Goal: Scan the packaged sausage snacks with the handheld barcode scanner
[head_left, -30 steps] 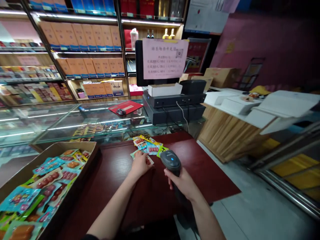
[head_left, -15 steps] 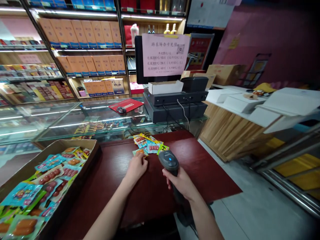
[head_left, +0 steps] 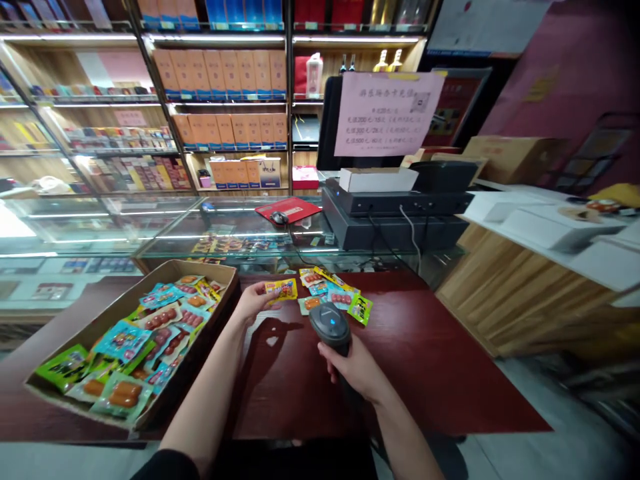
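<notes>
My left hand (head_left: 253, 301) pinches a small yellow snack packet (head_left: 283, 289) above the dark red table (head_left: 400, 373), just right of the open cardboard box (head_left: 227, 275). My right hand (head_left: 353, 363) is wrapped round the handle of a black barcode scanner (head_left: 330, 323), which has a blue light on its head. Beyond the scanner lies a small pile of snack packets, among them a blue one with red sausages (head_left: 341, 298) and a green one (head_left: 361, 309). Many colourful packets (head_left: 123, 340) fill the box.
A glass display counter (head_left: 170, 230) runs behind the table, with a mouse (head_left: 279, 217) on a red mat (head_left: 300, 209). A monitor carrying a pink paper (head_left: 387, 113) and a black cash drawer (head_left: 395, 230) stand at the back right. Stocked shelves line the wall.
My left hand has moved left from the pile and now holds up a yellow packet. The view has turned left, showing more of the box. My right hand still holds the scanner.
</notes>
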`<action>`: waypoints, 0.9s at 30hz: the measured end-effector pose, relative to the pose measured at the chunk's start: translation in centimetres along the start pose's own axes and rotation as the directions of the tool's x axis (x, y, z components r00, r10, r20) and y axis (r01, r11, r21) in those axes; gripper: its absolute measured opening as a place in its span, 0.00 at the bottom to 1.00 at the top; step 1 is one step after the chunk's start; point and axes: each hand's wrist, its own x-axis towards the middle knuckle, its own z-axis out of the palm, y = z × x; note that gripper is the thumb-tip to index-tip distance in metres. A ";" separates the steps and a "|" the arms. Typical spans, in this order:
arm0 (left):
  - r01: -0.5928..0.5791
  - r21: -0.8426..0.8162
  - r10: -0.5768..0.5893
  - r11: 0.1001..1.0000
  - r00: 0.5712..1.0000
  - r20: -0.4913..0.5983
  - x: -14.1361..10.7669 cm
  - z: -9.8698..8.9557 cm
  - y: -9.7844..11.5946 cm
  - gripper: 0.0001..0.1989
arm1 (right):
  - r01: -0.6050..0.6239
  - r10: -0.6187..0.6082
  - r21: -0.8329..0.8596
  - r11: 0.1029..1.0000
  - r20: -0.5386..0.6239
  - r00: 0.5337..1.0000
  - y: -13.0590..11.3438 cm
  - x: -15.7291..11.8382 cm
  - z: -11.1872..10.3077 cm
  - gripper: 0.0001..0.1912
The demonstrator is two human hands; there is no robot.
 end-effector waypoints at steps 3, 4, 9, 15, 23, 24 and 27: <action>-0.084 0.134 0.093 0.987 0.993 -0.068 0.6 -1.6 2.0 0.26 | 0.005 -0.006 0.013 1.000 0.055 0.998 -1.1 0.5 1.8 0.18; -0.108 0.164 0.124 0.980 0.988 -0.087 0.7 -2.0 2.4 0.25 | 0.011 -0.012 0.015 1.000 0.069 0.998 -1.4 0.8 2.3 0.18; -0.098 0.030 0.100 0.995 0.991 -0.092 0.4 -3.1 2.9 0.22 | 0.049 -0.052 0.025 0.998 0.120 0.991 -2.2 1.6 3.9 0.18; -0.047 -0.175 0.047 0.983 0.999 -0.001 -0.6 -2.9 2.5 0.28 | 0.050 -0.053 0.023 0.998 0.124 0.991 -2.2 1.9 4.3 0.16; -0.060 -0.013 0.060 0.998 0.996 0.062 0.2 -3.0 1.9 0.24 | 0.039 -0.042 0.029 0.999 0.109 0.993 -2.3 2.0 4.5 0.17; -0.067 0.004 0.066 0.998 0.996 0.056 0.3 -2.9 1.8 0.23 | 0.043 -0.046 0.023 0.999 0.100 0.994 -2.4 2.0 4.5 0.16; -0.067 0.016 0.066 0.998 0.998 0.016 0.2 -2.4 1.6 0.22 | 0.059 -0.059 0.001 0.998 0.090 0.994 -2.5 1.9 4.6 0.16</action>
